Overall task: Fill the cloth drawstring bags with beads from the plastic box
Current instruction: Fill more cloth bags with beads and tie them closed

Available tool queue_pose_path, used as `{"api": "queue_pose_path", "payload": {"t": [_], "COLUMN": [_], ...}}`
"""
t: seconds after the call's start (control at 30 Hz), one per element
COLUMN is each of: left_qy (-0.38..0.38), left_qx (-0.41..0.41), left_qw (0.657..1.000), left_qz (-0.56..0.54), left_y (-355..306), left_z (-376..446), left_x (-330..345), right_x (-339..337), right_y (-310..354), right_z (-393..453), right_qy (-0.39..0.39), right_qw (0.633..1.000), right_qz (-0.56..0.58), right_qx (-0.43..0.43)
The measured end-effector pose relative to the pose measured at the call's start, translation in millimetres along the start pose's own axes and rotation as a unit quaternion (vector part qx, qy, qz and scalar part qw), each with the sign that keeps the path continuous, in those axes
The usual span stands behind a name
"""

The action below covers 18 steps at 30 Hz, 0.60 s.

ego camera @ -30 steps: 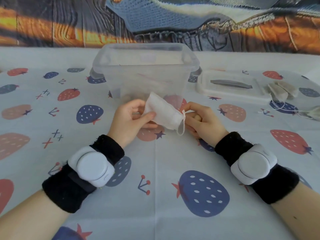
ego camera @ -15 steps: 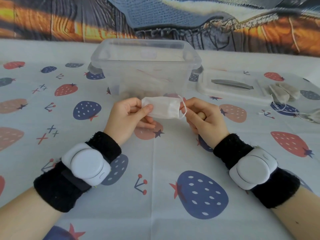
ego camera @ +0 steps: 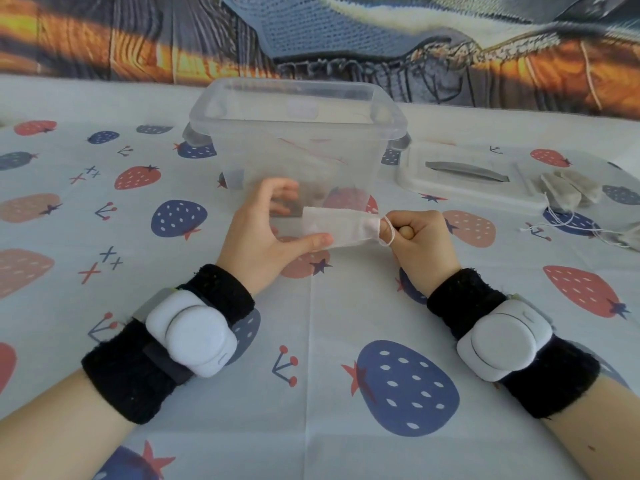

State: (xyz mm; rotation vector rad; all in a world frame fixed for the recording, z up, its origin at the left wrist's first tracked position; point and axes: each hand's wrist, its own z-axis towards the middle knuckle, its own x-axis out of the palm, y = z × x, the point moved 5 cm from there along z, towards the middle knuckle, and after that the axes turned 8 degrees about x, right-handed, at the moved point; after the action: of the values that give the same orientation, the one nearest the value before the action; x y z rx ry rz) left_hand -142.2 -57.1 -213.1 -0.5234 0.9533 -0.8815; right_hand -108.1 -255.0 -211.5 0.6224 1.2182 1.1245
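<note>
- Head view, the one view given: the left hand [ego camera: 258, 237] pinches the left end of a small cloth drawstring bag [ego camera: 337, 228] between thumb and fingers, holding it above the tabletop [ego camera: 329, 323], just in front of the plastic box [ego camera: 298, 133].
- Right hand [ego camera: 420, 242] is curled into a fist at the bag's right end, gripping the drawstring [ego camera: 389, 233]; a loop of white cord shows round the fingers, and the bag's neck is gathered there.
- Both hands are thus clamped on the same bag, which is stretched level between them.
- By my reading, the step in hand is working the neck with the cord. Whether this bag already holds beads cannot be told; it looks flat.
- Beads themselves are hard to make out; dark shapes at the box floor may be them.
- To the right, the box lid [ego camera: 460, 174] lies flat, with more bags [ego camera: 568, 190] at its right end and loose strings trailing off.
- If the bag is empty, the next move calls for spreading the mouth wide and bringing it over the box, with one hand free to scoop.
- If filled, it calls for a firm pull on the cord, then setting the bag aside on the right.
</note>
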Motion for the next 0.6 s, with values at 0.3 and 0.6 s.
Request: {"api": "queue_pose_path", "payload": {"t": [0.3, 0.6], "left_qy": [0.033, 0.021], "left_qx": [0.162, 0.083], "left_qw": [0.971, 0.992], "left_qz": [0.174, 0.094], "left_y": [-20, -15], "left_z": [-6, -5], "left_x": [10, 5], "right_x": [8, 8], "right_y": [7, 14], "right_z": [-5, -6], "right_qy": [-0.005, 0.012], "right_qw": [0.99, 0.997], "right_qz": [-0.106, -0.022], "right_qx": [-0.097, -0.076]}}
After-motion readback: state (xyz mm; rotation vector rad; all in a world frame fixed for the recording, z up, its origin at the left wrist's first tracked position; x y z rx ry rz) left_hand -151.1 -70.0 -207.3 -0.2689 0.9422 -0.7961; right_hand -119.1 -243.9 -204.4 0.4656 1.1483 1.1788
